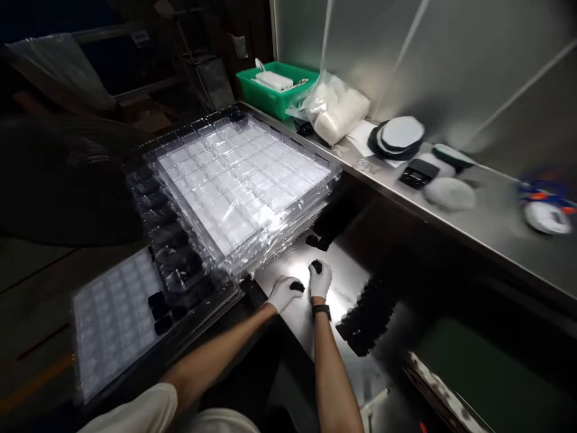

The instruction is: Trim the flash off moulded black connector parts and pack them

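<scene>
My left hand (283,293), in a white glove, is closed on a small black part (297,286) just above the metal worktop (283,262). Close by on its right, my right hand (320,279), gloved too and with a dark band at the wrist, grips another small black part (317,266). What kind of parts these are I cannot make out. A few similar black pieces (319,242) lie beyond my hands. To the right of my forearm, many more black pieces (367,319) are grouped in rows on the metal.
Stacked clear plastic trays (243,180) rise at the left, above a lower tray (117,319) holding some black pieces. Along the back shelf (505,234) stand a green bin (265,99), a bagged white bundle (340,111) and round pads (402,132). A green surface (500,379) lies at lower right.
</scene>
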`<state>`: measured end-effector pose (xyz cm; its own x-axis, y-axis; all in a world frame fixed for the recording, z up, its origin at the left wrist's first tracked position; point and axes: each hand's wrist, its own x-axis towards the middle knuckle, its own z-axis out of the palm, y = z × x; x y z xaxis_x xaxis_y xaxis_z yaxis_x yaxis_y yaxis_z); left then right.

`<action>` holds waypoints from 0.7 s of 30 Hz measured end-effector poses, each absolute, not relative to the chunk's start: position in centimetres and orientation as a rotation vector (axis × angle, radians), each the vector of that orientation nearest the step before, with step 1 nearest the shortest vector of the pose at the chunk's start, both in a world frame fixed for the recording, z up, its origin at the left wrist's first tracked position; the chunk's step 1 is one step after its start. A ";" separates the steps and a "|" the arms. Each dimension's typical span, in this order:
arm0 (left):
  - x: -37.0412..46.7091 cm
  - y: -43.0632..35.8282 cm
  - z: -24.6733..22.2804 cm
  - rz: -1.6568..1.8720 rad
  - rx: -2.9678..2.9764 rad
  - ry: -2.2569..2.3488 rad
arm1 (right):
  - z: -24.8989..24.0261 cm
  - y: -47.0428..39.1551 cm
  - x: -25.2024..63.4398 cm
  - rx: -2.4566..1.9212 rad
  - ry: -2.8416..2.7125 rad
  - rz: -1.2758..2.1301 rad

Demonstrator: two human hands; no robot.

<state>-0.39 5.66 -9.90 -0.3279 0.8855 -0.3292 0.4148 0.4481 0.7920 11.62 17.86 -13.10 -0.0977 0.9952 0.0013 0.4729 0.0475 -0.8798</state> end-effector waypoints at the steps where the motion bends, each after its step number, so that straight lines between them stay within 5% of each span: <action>1: -0.9 8.0 -10.9 0.775 1.118 1.908 | -13.7 19.6 10.8 -1.500 -1.658 1.013; 9: -3.3 15.5 -15.3 0.865 1.216 1.800 | -14.9 17.4 12.1 -1.658 -1.486 1.047; 21: -0.2 17.3 -13.6 0.806 1.205 2.030 | -13.1 18.9 11.4 -1.798 -1.257 1.042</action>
<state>-0.17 17.27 -13.55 -0.3786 0.9015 -0.2096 0.5122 0.3927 0.7638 11.36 18.91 -13.09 0.2065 0.9535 -0.2194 0.3925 -0.2861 -0.8741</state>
